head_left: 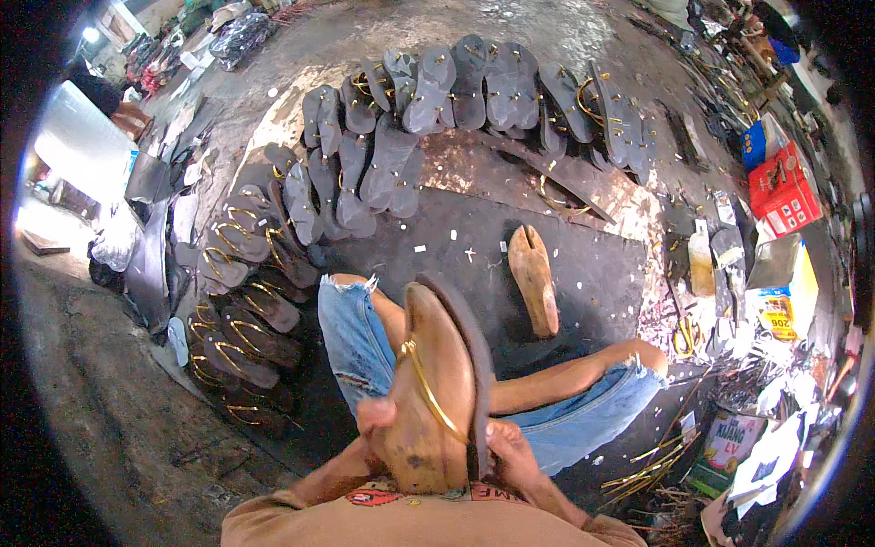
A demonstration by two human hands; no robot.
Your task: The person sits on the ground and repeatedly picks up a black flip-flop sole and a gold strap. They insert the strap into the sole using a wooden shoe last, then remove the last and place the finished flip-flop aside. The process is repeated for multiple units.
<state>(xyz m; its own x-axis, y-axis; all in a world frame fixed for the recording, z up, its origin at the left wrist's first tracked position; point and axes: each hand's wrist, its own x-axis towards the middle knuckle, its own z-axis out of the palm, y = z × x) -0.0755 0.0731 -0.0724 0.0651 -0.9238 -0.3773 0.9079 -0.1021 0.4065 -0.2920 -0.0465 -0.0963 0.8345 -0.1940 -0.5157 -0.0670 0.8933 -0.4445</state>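
Close to my body, a brown wooden shoe last [433,328] is held toe up, pressed against a dark sandal sole [476,351]. A gold strap [425,392] runs slantwise over the last, down to the sole's right edge. My left hand [372,433] is closed round the last's lower left side, its thumb on the wood and the other fingers mostly hidden. On the opposite side my right hand [512,453] grips the sandal's edge near the strap's end, its thumb against the rim. A second wooden last [534,281] lies on the dark mat, beyond my bent legs.
Several dark soles [428,91] form an arc ahead, and sandals with gold straps [241,324] are lined up at left. Gold-handled scissors [685,337], a glue bottle [701,260], a red box [784,191] and a green tin [726,451] stand or lie at right.
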